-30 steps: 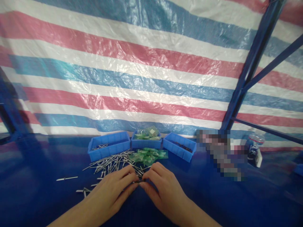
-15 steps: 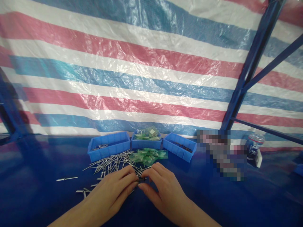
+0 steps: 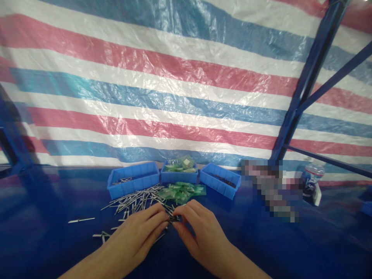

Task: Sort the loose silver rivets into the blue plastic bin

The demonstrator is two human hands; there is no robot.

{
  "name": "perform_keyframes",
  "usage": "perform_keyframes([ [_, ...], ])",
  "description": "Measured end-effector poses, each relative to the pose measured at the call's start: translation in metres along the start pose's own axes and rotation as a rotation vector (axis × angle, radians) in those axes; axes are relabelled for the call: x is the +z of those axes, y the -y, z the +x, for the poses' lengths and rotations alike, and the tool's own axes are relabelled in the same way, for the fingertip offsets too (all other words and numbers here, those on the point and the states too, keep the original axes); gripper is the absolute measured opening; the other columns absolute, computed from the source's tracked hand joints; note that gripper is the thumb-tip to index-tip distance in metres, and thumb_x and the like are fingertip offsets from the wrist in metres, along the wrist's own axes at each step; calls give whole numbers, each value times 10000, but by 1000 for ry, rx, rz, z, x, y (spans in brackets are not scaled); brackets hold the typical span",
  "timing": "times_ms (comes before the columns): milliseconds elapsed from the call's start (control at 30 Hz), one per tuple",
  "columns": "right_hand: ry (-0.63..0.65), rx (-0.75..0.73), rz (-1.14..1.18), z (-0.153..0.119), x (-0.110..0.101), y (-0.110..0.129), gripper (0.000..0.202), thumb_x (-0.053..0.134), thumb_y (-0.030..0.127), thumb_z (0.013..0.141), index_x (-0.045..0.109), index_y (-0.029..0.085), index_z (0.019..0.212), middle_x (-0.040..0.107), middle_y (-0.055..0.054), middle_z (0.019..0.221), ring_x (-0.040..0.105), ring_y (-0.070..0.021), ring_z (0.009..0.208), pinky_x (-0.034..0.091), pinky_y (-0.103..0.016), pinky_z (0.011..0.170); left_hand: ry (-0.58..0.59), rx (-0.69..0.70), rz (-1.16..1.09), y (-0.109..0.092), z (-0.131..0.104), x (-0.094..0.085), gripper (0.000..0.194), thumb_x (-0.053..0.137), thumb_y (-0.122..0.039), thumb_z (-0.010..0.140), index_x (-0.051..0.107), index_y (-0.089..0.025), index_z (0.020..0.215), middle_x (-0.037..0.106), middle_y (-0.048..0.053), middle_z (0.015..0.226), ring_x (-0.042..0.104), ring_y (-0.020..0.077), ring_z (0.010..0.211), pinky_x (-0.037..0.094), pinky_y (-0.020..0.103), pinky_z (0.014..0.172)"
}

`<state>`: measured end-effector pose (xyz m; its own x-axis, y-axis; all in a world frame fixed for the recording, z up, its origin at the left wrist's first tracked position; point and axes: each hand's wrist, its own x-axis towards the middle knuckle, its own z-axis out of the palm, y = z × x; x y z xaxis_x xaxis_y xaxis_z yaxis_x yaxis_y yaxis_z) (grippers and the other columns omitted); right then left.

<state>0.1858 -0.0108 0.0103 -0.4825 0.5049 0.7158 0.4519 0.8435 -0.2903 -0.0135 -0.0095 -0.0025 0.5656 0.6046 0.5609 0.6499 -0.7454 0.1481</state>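
My left hand (image 3: pixel 145 228) is closed, thumb and fingertips pressed together at the near edge of a pile of thin silvery metal pins (image 3: pixel 139 200); what it pinches is too small to make out. Facing it, my right hand (image 3: pixel 198 226) bends its fingers over the pile's right end, with thumb and forefinger close together around something dark and tiny that I cannot make out. Green plastic packets (image 3: pixel 183 192) lie just beyond the fingertips. One pin (image 3: pixel 81 220) rests apart on the left.
Behind the pile stand three blue bins: the left one (image 3: pixel 133 185) holds a few pins, the middle one (image 3: pixel 180 177) green packets, the right one (image 3: pixel 220 185) small dark parts. A bottle (image 3: pixel 311 180) stands at the right by a blue metal post (image 3: pixel 299 91).
The right thumb and fingertips have shifted slightly to the right, widening the gap between the hands. The left fingertips have moved back a little to the left.
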Motion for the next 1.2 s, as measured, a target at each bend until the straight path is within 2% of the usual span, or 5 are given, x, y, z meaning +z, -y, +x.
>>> perform_keyframes([
  [567,-36,-33,7,0,1,0,85,539,142,894,620,133,916,602,-30,761,525,-131,681,392,-215,596,40,-55,-60,0,-1,-1,437,211,-351,1032,611,-260,883,637,-3,874,637,132,775,508,199,734],
  [833,-64,-28,-106,5,-10,-14,173,478,223,948,631,158,900,604,-27,749,551,-128,680,423,-210,615,62,-164,-65,3,-2,2,225,346,-344,998,553,-298,1070,643,-32,971,663,146,861,493,231,761],
  [900,-103,39,-190,9,-20,-27,159,495,224,929,636,157,897,601,-28,732,564,-130,681,438,-209,634,60,-164,-55,4,-3,3,222,346,-359,996,545,-309,1084,645,-36,998,668,150,875,492,232,761],
  [1033,-90,430,-461,15,-40,-50,119,556,199,876,657,172,933,619,-14,721,599,-143,688,433,-223,647,72,-198,-20,7,-5,6,237,343,-367,987,552,-300,1076,637,-18,1005,667,158,845,492,245,740],
  [1200,-128,702,-617,14,-53,-56,168,518,265,920,659,189,971,636,-20,707,631,-179,696,352,-240,562,200,-231,32,13,-7,9,239,375,-316,937,602,-264,994,631,21,1011,656,188,833,486,290,735],
])
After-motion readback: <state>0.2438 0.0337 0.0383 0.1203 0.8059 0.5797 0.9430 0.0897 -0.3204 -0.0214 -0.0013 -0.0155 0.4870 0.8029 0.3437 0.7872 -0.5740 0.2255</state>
